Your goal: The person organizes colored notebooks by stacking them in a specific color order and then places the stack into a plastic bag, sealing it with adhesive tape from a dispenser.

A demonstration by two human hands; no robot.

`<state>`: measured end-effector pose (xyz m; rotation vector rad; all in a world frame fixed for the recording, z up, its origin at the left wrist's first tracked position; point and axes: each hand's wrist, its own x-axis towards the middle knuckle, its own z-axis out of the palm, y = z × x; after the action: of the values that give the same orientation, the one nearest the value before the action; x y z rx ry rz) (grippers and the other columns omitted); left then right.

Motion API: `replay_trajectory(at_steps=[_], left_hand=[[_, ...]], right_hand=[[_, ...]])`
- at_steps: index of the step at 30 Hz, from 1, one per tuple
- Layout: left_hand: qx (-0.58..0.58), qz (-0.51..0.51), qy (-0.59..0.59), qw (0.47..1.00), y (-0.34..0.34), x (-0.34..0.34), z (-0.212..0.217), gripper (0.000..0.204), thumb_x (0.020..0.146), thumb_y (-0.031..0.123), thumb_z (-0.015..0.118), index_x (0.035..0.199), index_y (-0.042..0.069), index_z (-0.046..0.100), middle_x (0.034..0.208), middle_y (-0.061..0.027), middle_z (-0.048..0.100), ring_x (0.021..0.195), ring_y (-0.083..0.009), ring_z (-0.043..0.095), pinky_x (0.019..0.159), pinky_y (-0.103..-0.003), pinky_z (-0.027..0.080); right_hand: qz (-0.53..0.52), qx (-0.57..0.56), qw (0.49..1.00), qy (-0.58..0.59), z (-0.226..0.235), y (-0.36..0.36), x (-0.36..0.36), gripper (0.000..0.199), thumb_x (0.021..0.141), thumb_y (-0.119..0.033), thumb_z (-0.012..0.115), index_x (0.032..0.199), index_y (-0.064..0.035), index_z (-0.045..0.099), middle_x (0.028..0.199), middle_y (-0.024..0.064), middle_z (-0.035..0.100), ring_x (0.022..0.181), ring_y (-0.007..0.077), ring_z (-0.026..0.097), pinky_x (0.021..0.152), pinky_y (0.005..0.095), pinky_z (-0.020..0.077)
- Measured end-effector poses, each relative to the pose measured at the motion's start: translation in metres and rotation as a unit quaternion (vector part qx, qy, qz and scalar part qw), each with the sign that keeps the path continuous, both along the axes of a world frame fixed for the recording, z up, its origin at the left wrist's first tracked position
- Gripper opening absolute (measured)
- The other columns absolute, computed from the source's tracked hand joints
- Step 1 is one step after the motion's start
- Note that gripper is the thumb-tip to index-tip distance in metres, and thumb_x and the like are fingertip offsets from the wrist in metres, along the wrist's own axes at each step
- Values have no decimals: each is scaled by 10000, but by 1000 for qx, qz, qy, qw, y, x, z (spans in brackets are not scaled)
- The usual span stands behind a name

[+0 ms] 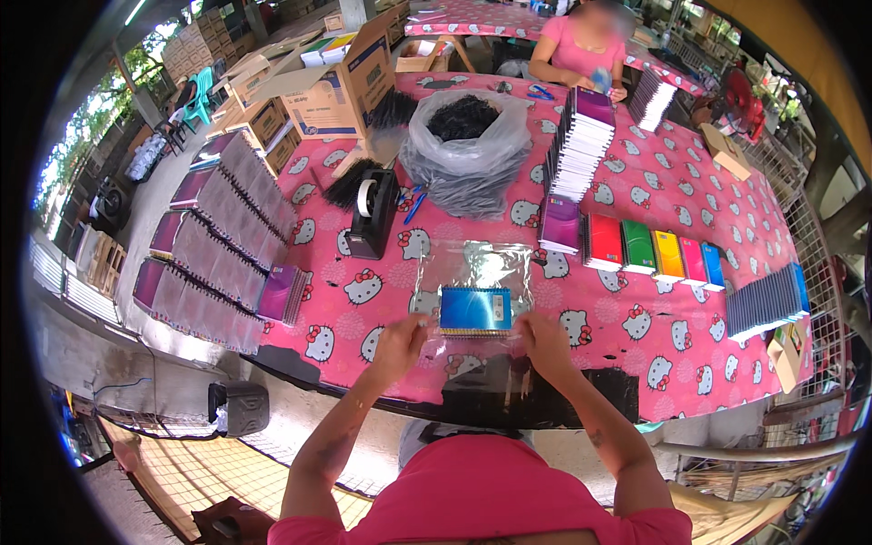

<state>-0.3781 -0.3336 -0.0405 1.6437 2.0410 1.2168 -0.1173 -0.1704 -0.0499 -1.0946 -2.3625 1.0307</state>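
A small blue spiral notebook (475,311) lies in front of me with its wire binding toward me. It rests on a clear plastic sheet (436,265) that shines and spreads past its far edge. My left hand (402,348) is closed at the sheet's near left side, apart from the notebook. My right hand (545,343) is closed in the same way at the near right side. Both seem to pinch the plastic's edges, though the thin film is hard to make out at the fingertips.
A black tape dispenser (371,227) and blue scissors (415,205) lie left of a plastic bag of black coils (465,168). Wrapped notebook stacks (204,263) stand left. Coloured notebooks (640,247) and a grey-edged stack (761,304) sit right. Across the table, a person (574,56) holds something blue.
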Motion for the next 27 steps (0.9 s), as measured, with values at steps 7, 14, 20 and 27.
replay_trajectory(at_steps=[7, 14, 20, 27], left_hand=[[-56, 58, -22, 997, 47, -68, -45, 112, 912, 175, 632, 894, 67, 654, 689, -149, 659, 651, -289, 686, 561, -422, 497], [-115, -151, 42, 981, 157, -39, 18, 369, 946, 392, 575, 974, 57, 727, 901, -207, 715, 885, -347, 706, 780, -431, 541], [-381, -227, 38, 895, 181, -34, -16, 936, 923, 769, 242, 1068, -23, 720, 1130, -276, 671, 1101, -442, 625, 980, -482, 454], [-415, -262, -29, 871, 183, -37, -17, 914, 942, 758, 194, 1030, 39, 752, 1089, -232, 698, 1040, -382, 648, 966, -418, 465]], right_hand=[[111, 303, 947, -8, 7, -80, -70, 488, 872, -329, 665, 1288, -90, 574, 1332, 120, 542, 1219, 299, 516, 990, 523, 401], [61, 307, 949, -43, 3, -85, -74, 534, 881, -374, 649, 1324, -90, 557, 1362, 134, 516, 1272, 311, 478, 1044, 546, 367], [57, 284, 956, -42, 6, -88, -74, 532, 880, -349, 653, 1333, -92, 545, 1370, 135, 502, 1290, 315, 462, 1058, 565, 346], [50, 287, 956, -42, 5, -91, -74, 493, 891, -348, 646, 1326, -133, 561, 1336, 97, 508, 1245, 301, 489, 1052, 557, 350]])
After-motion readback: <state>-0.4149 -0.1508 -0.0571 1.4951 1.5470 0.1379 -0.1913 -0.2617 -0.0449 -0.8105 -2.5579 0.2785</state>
